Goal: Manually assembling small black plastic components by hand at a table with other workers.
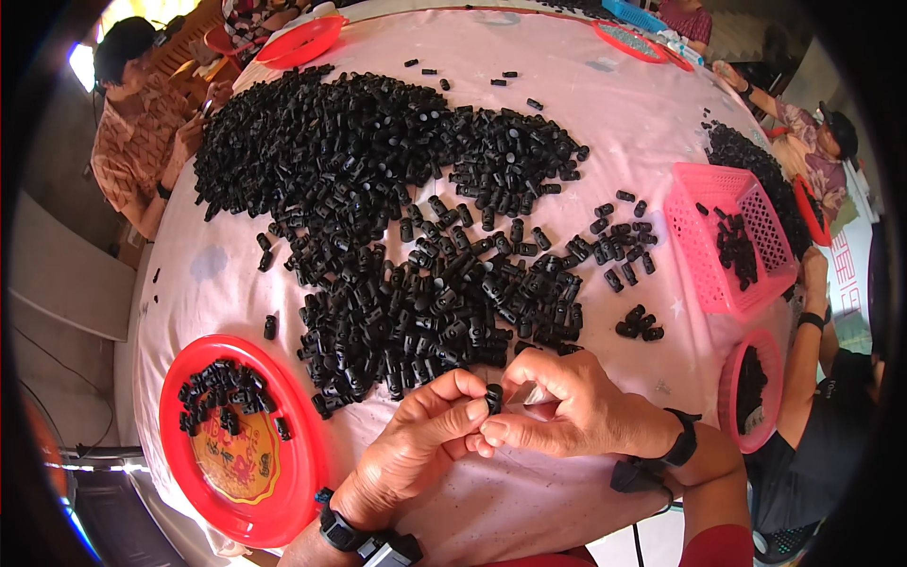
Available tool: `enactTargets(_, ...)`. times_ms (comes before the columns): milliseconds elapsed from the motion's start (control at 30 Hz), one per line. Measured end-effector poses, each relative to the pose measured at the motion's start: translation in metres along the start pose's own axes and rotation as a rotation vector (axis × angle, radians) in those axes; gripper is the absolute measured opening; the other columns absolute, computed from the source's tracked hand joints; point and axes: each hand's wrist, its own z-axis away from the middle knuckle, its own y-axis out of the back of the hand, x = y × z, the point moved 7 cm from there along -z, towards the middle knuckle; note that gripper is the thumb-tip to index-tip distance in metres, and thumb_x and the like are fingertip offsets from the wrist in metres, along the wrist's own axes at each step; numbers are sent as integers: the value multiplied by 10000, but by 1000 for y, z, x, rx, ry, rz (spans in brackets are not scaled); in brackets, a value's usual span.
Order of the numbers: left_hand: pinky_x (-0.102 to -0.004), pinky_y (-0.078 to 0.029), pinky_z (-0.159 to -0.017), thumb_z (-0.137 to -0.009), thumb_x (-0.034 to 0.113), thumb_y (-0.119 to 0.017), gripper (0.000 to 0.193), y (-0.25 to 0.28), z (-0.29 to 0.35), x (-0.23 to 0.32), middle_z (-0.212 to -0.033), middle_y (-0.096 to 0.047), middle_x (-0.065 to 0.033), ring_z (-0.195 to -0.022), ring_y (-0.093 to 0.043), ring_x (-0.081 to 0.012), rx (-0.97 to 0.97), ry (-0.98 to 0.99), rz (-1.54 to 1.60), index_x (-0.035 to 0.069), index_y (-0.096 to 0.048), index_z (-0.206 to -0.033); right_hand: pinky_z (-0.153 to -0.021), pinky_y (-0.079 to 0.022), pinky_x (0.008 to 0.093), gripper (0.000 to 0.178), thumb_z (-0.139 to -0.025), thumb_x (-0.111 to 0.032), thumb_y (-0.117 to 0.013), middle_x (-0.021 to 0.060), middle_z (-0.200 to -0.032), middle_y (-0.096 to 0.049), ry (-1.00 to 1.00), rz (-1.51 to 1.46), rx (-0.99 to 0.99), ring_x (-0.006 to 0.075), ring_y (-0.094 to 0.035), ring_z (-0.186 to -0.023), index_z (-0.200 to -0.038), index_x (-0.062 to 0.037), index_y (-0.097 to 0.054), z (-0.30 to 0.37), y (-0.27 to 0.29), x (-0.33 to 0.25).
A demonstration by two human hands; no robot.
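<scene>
A small black part [493, 398] sits between the hands, above the near edge of the table. The left hand [416, 439] pinches it between thumb and finger; the right hand [590, 406] is curled just beside it, its grip unclear. Beyond, a black heap [350, 132] covers pink cloth [624, 113], between a red tray [300, 430] and a pink basket [690, 250].

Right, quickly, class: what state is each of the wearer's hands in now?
Left hand: closed, pinching a small black part.
Right hand: curled in close beside that part; whether it grips anything cannot be told.
</scene>
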Motion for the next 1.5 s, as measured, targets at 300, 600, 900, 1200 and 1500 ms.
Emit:
enactTargets(300,-256,-504,-738,-955,116,-589,99,3,0,1,-891,-662,-53,-826,-642,-141,11,-64,-48,49,-610,-1026,-555,-505,207,248,-869,-66,-670,58,-852,-683,-27,-216,11,53,-639,-675,-1095,0,-594,1,-1,4)
enactTargets(600,-263,-514,-736,-939,83,-603,104,4,0,3,-925,-662,-74,-819,-637,-142,57,-74,-32,45,-615,-1035,-550,-489,204,258,-887,-74,-637,56,-865,-686,-107,-304,12,45,-616,-637,-1135,-15,-597,2,-3,19)
enactTargets(900,-270,-512,-759,-890,13,-645,115,3,0,2,-922,-655,-82,-815,-620,-154,90,-76,-25,41,-626,-999,-581,-473,210,245,-897,-75,-625,37,-875,-691,-47,-321,5,43,-614,-697,-1137,-28,-613,-1,-1,15)
enactTargets(1200,-296,-524,-696,-837,39,-698,141,4,1,4,-835,-647,-60,-726,-632,-172,178,-144,-108,57,-591,-926,-703,-542,278,224,-939,-105,-555,81,-839,-709,-51,-237,-103,136,-693,-786,-1141,-7,-559,-4,-1,8)
enactTargets(1500,-286,-525,-713,-885,62,-666,108,4,0,1,-898,-635,-62,-758,-623,-150,99,-90,-67,36,-592,-960,-694,-544,271,289,-927,-160,-608,98,-979,-706,-75,-319,-95,129,-701,-781,-1184,-29,-595,1,-10,19)
